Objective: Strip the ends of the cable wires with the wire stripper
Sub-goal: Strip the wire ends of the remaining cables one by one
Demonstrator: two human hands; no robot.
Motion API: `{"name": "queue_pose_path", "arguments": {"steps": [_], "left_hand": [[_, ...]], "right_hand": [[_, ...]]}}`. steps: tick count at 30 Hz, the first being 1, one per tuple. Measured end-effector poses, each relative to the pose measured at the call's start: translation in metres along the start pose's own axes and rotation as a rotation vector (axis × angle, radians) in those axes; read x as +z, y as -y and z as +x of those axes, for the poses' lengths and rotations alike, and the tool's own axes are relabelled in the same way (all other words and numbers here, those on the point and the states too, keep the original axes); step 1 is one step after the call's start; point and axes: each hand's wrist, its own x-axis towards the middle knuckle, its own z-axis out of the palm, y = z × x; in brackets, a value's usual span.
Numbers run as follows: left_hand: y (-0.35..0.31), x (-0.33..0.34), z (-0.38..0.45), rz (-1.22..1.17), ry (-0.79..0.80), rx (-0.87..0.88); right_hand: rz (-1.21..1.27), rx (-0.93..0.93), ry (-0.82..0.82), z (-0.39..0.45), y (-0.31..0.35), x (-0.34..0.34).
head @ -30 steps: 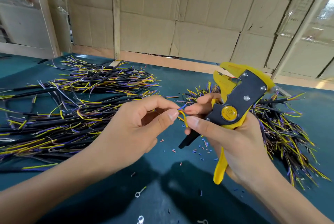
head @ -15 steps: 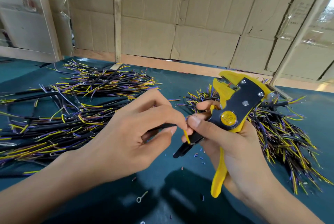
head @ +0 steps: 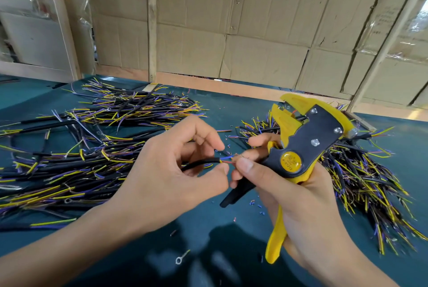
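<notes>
Left hand point(head: 166, 177) curled, pinching a black cable point(head: 201, 163) at frame centre, its coloured wires point(head: 228, 159) pointing toward 3 o'clock. Right hand point(head: 298, 208) wrapped round the yellow wire stripper point(head: 301, 147), head tilted toward 1 o'clock, thumb and forefinger nipping the wire tips. Cable heaps point(head: 97, 147) at 9 and 3 o'clock on the green table point(head: 208, 228).

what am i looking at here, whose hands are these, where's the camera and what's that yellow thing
This is one view from a camera worn on a person's head, looking down at their own two bare hands over a green table. The left hand pinches a black cable whose thin coloured wires stick out at its end. The right hand grips a yellow and black wire stripper, and its fingers also touch those wire ends. Piles of similar cables lie on both sides, with tiny insulation bits scattered between.
</notes>
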Motion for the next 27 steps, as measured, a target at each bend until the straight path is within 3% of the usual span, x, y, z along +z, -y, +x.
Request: {"name": "queue_pose_path", "arguments": {"steps": [8,13,17,22,27], "left_hand": [[0.002,-0.003,0.003,0.018,-0.160,0.181],[-0.001,-0.014,0.010,0.009,-0.211,0.225],[0.000,-0.013,0.010,-0.034,-0.182,0.209],[0.001,-0.015,0.011,-0.114,-0.204,0.154],[0.004,-0.018,0.013,-0.139,-0.243,0.152]], "right_hand": [[0.081,0.067,-0.115,0.008,0.005,-0.005],[0.078,0.302,0.037,0.012,0.009,-0.015],[0.003,0.417,0.253,0.005,0.007,-0.017],[-0.252,0.332,0.359,-0.001,0.005,-0.015],[-0.256,0.295,0.368,0.003,0.000,-0.011]]}}
